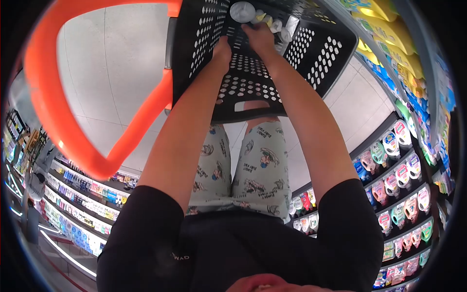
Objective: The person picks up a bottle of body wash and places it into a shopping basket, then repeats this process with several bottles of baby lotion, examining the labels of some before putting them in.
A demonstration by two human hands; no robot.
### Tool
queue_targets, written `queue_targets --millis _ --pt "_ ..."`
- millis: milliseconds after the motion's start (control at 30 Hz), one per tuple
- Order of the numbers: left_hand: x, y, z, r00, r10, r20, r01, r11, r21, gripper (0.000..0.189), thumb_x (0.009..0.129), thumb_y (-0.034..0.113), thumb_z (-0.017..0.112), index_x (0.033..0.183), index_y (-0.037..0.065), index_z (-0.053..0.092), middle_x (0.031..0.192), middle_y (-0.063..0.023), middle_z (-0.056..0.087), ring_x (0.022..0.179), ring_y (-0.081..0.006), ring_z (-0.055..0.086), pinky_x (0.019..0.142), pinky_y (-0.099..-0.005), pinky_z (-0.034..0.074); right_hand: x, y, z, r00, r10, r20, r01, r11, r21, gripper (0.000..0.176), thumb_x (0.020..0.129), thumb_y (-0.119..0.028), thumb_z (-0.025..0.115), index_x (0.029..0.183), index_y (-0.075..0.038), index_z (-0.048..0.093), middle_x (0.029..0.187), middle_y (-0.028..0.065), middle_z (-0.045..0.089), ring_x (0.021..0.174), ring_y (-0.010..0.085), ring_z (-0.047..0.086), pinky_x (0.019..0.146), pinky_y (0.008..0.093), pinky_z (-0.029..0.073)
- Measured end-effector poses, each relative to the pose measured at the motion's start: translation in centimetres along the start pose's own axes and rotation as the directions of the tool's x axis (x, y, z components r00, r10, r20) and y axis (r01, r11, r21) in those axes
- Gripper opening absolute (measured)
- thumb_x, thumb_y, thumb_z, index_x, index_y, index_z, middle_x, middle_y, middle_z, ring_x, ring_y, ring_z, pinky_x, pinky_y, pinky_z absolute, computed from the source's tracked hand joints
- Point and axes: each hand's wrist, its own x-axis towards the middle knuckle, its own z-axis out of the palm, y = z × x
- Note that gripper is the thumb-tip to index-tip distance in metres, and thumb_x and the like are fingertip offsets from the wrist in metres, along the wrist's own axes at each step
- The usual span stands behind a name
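Observation:
A black perforated shopping basket (pixel 278 110) hangs in front of my legs, tilted so that I look into it. My right hand (pixel 261 39) reaches deep inside, its thumb stretched away from the fingers, whose tips are hidden. Just past it lie a white round-ended item (pixel 242 12) and several small white and yellow packs (pixel 267 20). By the basket's left wall is my left hand (pixel 223 50), with its fingers mostly out of sight; I cannot tell what they hold. The basket's thick orange handle (pixel 41 97) swings out to the left.
Shelves of coloured detergent bottles (pixel 401 173) stand close on the right, with yellow packs (pixel 396 34) higher up. On the left, a long shelf (pixel 80 199) carries small products. Pale floor tiles (pixel 87 63) lie beneath the basket.

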Motion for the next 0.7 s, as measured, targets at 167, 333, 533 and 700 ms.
queue_targets --millis 167,333,533,700 --pt "5.2 -1.6 0.1 0.992 0.022 -0.126 -0.001 0.986 0.167 0.052 0.097 0.047 0.049 0.133 0.01 0.058 0.129 -0.0084 0.06 0.094 -0.0224 0.054 0.079 -0.0416 0.046 5.2 -2.7 3.3 0.999 -0.051 -0.017 0.04 0.913 -0.407 0.078 0.083 -0.052 0.074 0.135 0.001 0.047 0.114 0.0228 0.072 0.108 0.0375 0.07 0.091 0.0469 0.056" --pt "7.9 -2.9 -0.4 0.996 0.054 -0.068 -0.041 0.983 0.18 0.047 0.103 0.039 0.041 0.14 0.014 0.054 0.133 -0.0099 0.059 0.104 -0.0229 0.055 0.082 -0.0397 0.047 7.3 -3.2 5.2 0.996 0.003 -0.093 -0.048 0.87 -0.491 0.065 0.087 -0.046 0.071 0.13 -0.001 0.051 0.113 0.021 0.073 0.106 0.0365 0.072 0.089 0.0472 0.057" --pt "8.1 -2.4 -0.6 0.997 0.071 -0.012 -0.067 0.97 0.234 0.048 0.104 0.036 0.038 0.145 0.016 0.051 0.141 -0.0113 0.056 0.112 -0.0246 0.055 0.088 -0.0418 0.047 8.7 -2.1 5.1 0.99 -0.139 -0.035 0.095 0.82 -0.565 0.057 0.087 -0.047 0.071 0.125 -0.007 0.055 0.109 0.024 0.073 0.104 0.0405 0.071 0.088 0.0501 0.056" --pt "12.0 -4.8 -1.6 0.975 0.223 -0.002 -0.209 0.917 0.339 0.045 0.104 0.033 0.039 0.143 0.015 0.053 0.135 -0.0091 0.061 0.105 -0.0217 0.057 0.084 -0.0379 0.048 9.3 -0.5 4.6 0.952 -0.306 -0.003 0.255 0.8 -0.543 0.053 0.086 -0.046 0.072 0.118 -0.006 0.06 0.104 0.0247 0.073 0.097 0.0431 0.071 0.085 0.0523 0.055"
